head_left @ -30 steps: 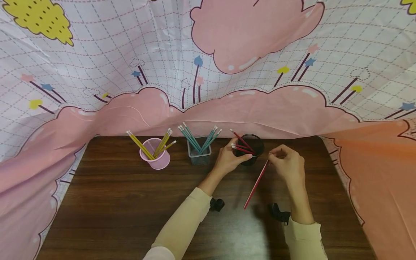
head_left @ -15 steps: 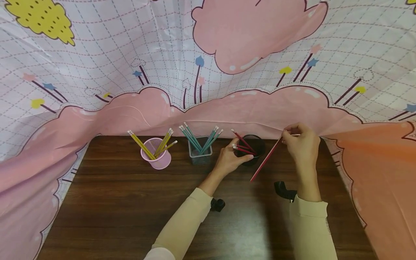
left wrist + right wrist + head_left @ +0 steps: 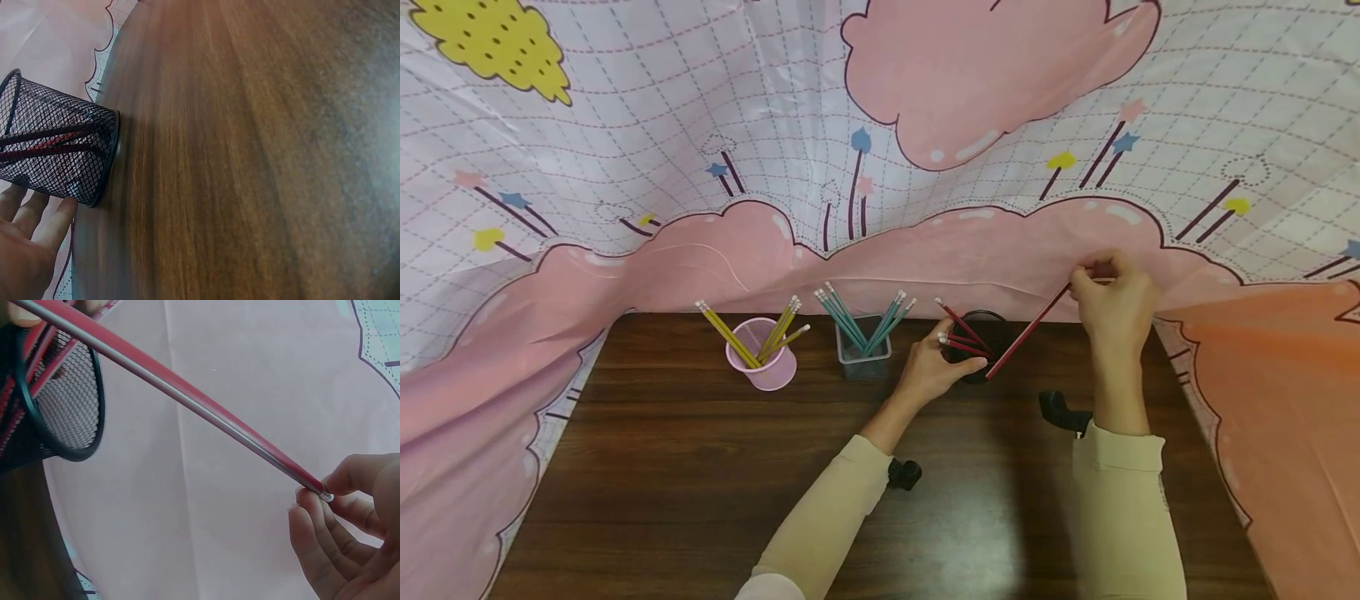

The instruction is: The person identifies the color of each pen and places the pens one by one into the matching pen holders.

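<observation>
In the head view my left hand [image 3: 925, 367] holds the black mesh pencil cup [image 3: 997, 335] from its left side, thumb across the front of the rim. Several red pencils [image 3: 964, 323] lean inside that cup. With fingertips and thumb, my right hand [image 3: 1118, 304] pinches a red pencil [image 3: 1036, 321] near its white eraser end, as the right wrist view also shows. This pencil [image 3: 206, 412] slants down to the left, its lower tip beside the cup's front rim and left thumb. The left wrist view has fingers [image 3: 56, 228] against the mesh cup [image 3: 62, 150].
Left of the black cup stands a clear square holder [image 3: 862, 367] with several teal pencils. Further left is a pink mesh cup [image 3: 771, 377] holding several yellow pencils. A patterned curtain [image 3: 1000, 258] hangs along the back edge of the dark wooden table [image 3: 700, 483].
My right hand has risen and moved right and back, lifting the pinched red pencil so its lower tip comes up to the black cup. My left hand stays on the cup.
</observation>
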`<state>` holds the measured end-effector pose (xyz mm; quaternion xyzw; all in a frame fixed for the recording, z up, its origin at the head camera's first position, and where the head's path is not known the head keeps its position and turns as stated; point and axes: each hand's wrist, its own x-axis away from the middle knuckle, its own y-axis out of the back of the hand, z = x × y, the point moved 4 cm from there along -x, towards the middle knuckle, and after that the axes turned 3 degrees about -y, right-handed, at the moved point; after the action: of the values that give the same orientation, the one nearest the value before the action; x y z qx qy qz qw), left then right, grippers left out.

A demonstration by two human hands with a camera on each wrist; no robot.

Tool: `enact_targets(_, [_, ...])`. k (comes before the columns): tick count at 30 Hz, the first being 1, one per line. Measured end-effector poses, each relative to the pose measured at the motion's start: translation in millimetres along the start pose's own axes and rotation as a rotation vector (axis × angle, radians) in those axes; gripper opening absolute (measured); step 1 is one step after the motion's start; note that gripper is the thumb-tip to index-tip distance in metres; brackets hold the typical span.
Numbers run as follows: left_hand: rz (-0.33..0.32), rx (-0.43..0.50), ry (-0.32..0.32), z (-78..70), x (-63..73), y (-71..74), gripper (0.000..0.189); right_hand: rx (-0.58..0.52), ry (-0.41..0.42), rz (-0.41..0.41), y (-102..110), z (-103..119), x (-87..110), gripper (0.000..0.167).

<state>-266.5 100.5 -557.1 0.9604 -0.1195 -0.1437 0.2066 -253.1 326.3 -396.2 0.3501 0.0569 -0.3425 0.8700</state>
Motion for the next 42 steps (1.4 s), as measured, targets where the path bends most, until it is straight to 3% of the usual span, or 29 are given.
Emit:
enact_targets(10, [-0.001, 0.013, -0.006, -0.9, 0.9, -0.3, 0.08, -0.058, -0.019, -0.067, 1, 10, -4.9, 0.019])
enact_targets(23, [0.01, 0.019, 0.039, -0.3, 3.2, -0.5, 0.081, -0.038, 0.066, 0.038, -22, -5, 17.0, 0.015])
enact_targets(28, [0.01, 0.001, 0.045, 0.7, 3.2, -0.4, 0.084, 0.014, 0.049, 0.041, -21, -7, 21.0, 0.022])
enact_targets(36, [0.003, 0.058, 0.057, 1.5, 7.4, 6.8, 0.095, 0.015, 0.07, 0.063, -19, -8, 27.0, 0.028])
enact_targets(42, [0.088, 0.023, 0.063, -1.2, 21.0, 12.8, 0.1, 0.018, 0.084, 0.122, -20, -21, 43.0, 0.033])
